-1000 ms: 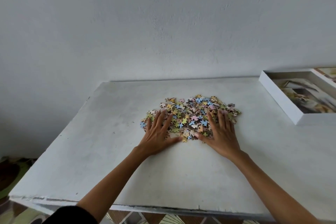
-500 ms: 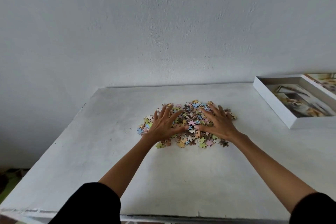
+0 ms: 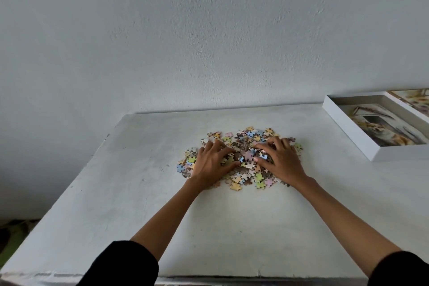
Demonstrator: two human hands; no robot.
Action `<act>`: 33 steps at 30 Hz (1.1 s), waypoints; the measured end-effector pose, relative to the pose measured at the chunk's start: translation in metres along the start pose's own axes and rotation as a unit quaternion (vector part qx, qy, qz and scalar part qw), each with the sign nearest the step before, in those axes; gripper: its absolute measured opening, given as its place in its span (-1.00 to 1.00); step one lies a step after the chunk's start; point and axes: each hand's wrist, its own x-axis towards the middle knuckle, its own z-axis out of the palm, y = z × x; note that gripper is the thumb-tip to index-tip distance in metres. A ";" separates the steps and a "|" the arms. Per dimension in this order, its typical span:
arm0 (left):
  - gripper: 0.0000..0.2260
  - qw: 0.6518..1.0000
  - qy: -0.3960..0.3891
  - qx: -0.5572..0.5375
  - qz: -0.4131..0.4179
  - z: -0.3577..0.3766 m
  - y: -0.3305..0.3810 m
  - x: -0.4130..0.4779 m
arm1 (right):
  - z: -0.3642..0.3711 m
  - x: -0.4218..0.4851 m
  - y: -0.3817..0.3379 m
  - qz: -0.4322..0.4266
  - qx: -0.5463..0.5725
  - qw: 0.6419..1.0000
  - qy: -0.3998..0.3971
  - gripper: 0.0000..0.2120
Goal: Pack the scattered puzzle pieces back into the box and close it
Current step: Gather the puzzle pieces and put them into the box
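- Pressing down on the puzzle pieces [image 3: 249, 160], both hands at once, fingers curled and raking into the heap.
- Left hand [image 3: 212, 165] on the pile's left flank, palm down, fingers bent, thumb tucked against the pieces; gathering, nothing pinched clear of the surface.
- Right hand [image 3: 279, 161] on the right flank, fingers hooked over the pieces, thumb touching a pale blue one; likewise cupped, not clamped.
- Heap sitting mid-table, nearer the far edge than the near one, loose pieces spilling out past both wrists.
- Box [image 3: 376, 155] open at the far right corner of the table [image 3: 139, 181], white walls, printed picture showing inside, well apart from the heap.
- Second printed panel [image 3: 415, 100] just beyond the box, cut off by the frame; lid or not, cannot tell.
- Wide bare stretch along the near edge and the whole left side; clear lane between heap and box.
- Tabletop white, scuffed, chipped at the near edge; plain white wall [image 3: 209, 42] behind, black sleeves [image 3: 123, 264] at the bottom.
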 end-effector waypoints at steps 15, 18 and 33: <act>-0.67 0.979 0.149 -0.117 0.078 -0.007 0.006 -0.007 | -0.011 -0.009 -0.007 -0.022 0.147 0.975 0.166 -0.82; -0.64 0.975 0.158 -0.134 0.083 -0.010 0.013 -0.005 | -0.023 -0.005 -0.011 -0.009 0.170 0.969 0.179 -0.79; -0.67 0.959 0.179 -0.170 0.137 -0.038 0.085 0.066 | -0.092 0.027 0.055 0.024 0.212 0.943 0.255 -0.80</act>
